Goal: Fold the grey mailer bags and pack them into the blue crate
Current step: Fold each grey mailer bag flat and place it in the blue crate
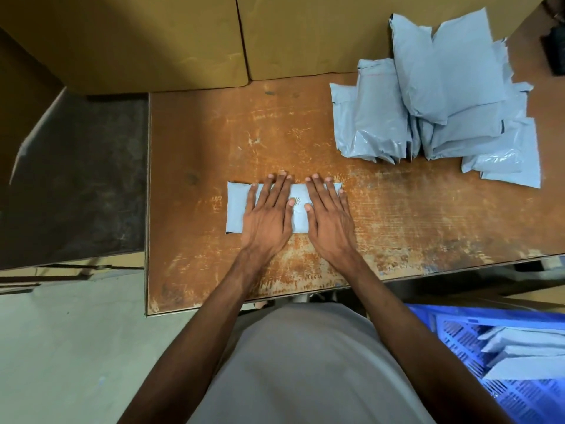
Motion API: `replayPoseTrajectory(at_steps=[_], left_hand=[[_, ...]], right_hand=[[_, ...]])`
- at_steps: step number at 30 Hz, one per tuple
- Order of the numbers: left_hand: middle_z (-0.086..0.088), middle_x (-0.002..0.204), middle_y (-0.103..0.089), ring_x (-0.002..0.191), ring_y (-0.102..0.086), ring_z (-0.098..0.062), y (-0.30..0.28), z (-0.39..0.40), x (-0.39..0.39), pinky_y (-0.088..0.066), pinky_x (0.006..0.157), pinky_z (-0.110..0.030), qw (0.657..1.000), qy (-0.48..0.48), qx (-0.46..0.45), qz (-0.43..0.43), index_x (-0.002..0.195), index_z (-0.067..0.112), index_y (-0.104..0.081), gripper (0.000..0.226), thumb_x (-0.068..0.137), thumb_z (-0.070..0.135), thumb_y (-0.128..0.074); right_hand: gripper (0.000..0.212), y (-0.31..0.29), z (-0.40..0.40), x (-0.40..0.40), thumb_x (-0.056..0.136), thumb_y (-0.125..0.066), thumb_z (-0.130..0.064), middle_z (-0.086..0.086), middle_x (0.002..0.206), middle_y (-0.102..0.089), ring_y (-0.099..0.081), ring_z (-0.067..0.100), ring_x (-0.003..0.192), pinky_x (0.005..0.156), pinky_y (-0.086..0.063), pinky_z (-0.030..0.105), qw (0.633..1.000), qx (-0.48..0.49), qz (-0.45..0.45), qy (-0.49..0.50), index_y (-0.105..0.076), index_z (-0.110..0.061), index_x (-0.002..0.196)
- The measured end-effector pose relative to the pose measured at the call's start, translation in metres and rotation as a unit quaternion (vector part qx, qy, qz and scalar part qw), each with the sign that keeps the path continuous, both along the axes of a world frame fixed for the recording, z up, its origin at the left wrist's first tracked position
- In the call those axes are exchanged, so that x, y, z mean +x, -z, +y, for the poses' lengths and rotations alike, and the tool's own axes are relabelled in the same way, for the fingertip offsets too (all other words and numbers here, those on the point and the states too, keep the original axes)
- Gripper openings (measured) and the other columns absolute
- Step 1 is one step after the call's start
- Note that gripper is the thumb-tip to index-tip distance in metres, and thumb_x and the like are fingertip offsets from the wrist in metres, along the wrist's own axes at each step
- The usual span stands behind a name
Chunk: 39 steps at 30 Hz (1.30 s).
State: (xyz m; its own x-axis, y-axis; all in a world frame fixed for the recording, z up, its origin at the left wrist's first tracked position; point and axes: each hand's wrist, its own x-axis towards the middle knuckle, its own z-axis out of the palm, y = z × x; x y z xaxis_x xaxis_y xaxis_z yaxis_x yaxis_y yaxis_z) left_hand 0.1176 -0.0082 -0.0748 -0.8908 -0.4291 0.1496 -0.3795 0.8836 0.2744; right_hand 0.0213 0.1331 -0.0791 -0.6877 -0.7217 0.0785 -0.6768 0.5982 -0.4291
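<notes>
Both hands down flat on the desk (214,133), and between them one grey mailer bag (237,206), folded into a narrow strip and lying near the front edge, a little left of the middle. The left hand (269,214) presses the left half of it with fingers straight and spread, the fingertips (270,176) reaching just past the bag's far edge. The right hand (328,215) lies beside it on the right half, fingers just as straight, thumb tucked in towards the centre; neither hand grips anything, both are simply pressing down. Over at the far right corner of the desk sits the pile of mailer bags (440,96), plump, overlapping, one propped on top of the rest, well apart from the hands. Down past the front right corner, below the desk, there is the blue crate (458,335), with a few folded mailers (526,356) lying inside it. Along the far edge stand big cardboard boxes (153,38), touching the back of the desk.
</notes>
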Motion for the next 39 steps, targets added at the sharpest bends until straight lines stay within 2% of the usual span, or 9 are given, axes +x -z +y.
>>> replayPoseTrajectory(at_steps=[13, 19, 23, 25, 28, 33, 39], left_hand=[[0.002, 0.167, -0.03, 0.157, -0.02, -0.017, -0.001, -0.001, -0.001, -0.011, 0.128, -0.045, 1.0, 0.001, 0.014, -0.017, 0.162, 0.018, -0.031, 0.054, 0.112, 0.036, -0.023], [0.001, 0.168, -0.029, 0.157, -0.019, -0.017, -0.006, -0.002, 0.002, -0.009, 0.129, -0.044, 0.999, 0.01, 0.037, -0.013, 0.162, 0.017, -0.029, 0.055, 0.111, 0.038, -0.02], [-0.001, 0.168, -0.03, 0.158, -0.016, -0.018, -0.014, -0.012, 0.014, -0.01, 0.128, -0.041, 0.997, -0.023, 0.074, 0.03, 0.161, 0.014, -0.03, 0.055, 0.11, 0.034, -0.022], [-0.002, 0.168, -0.029, 0.158, -0.015, -0.018, -0.014, -0.021, 0.023, -0.01, 0.129, -0.041, 0.996, -0.044, 0.067, 0.03, 0.162, 0.014, -0.03, 0.057, 0.11, 0.034, -0.021], [-0.003, 0.168, -0.029, 0.158, -0.013, -0.016, -0.009, -0.033, 0.033, -0.011, 0.129, -0.042, 0.997, -0.048, 0.051, 0.022, 0.162, 0.013, -0.027, 0.058, 0.11, 0.038, -0.021], [-0.002, 0.169, -0.027, 0.158, -0.015, -0.017, -0.001, -0.035, 0.038, -0.014, 0.129, -0.044, 0.998, -0.04, 0.043, 0.012, 0.163, 0.014, -0.027, 0.058, 0.111, 0.039, -0.022], [-0.001, 0.169, -0.025, 0.158, -0.014, -0.017, 0.003, -0.036, 0.037, -0.011, 0.129, -0.042, 0.999, -0.038, 0.033, 0.001, 0.162, 0.014, -0.027, 0.055, 0.112, 0.035, -0.026]], right_hand=[[0.056, -0.003, -0.002, 0.001, 0.112, -0.018, -0.037, -0.003, 0.172, -0.018, -0.006, 0.017, 0.16, 0.13, -0.012, 0.045, 0.999, 0.031, 0.006, 0.003, -0.021, -0.019, 0.165], [0.06, -0.01, -0.003, 0.002, 0.109, -0.012, -0.041, -0.001, 0.171, -0.022, -0.012, 0.019, 0.16, 0.128, -0.017, 0.052, 0.998, 0.054, 0.022, 0.005, -0.024, -0.019, 0.164], [0.064, -0.02, -0.008, 0.007, 0.109, -0.004, -0.047, -0.002, 0.172, -0.018, -0.006, 0.016, 0.16, 0.13, -0.01, 0.044, 0.999, 0.025, 0.021, -0.009, -0.021, -0.019, 0.165], [0.064, -0.022, -0.016, 0.009, 0.11, -0.007, -0.046, -0.001, 0.172, -0.019, -0.004, 0.013, 0.16, 0.13, -0.009, 0.04, 0.999, -0.004, 0.009, -0.03, -0.021, -0.017, 0.165], [0.063, -0.02, -0.034, 0.01, 0.111, -0.011, -0.045, 0.002, 0.171, -0.023, -0.007, 0.014, 0.16, 0.13, -0.014, 0.041, 0.998, -0.028, 0.001, -0.056, -0.026, -0.013, 0.163], [0.061, -0.006, -0.046, 0.015, 0.111, -0.014, -0.043, 0.002, 0.17, -0.025, -0.009, 0.015, 0.16, 0.13, -0.014, 0.045, 0.998, -0.002, 0.027, -0.053, -0.028, -0.013, 0.163], [0.056, -0.002, -0.048, 0.015, 0.112, -0.021, -0.037, 0.001, 0.17, -0.027, -0.017, 0.018, 0.159, 0.129, -0.017, 0.045, 0.997, 0.018, 0.06, -0.048, -0.031, -0.014, 0.162]])
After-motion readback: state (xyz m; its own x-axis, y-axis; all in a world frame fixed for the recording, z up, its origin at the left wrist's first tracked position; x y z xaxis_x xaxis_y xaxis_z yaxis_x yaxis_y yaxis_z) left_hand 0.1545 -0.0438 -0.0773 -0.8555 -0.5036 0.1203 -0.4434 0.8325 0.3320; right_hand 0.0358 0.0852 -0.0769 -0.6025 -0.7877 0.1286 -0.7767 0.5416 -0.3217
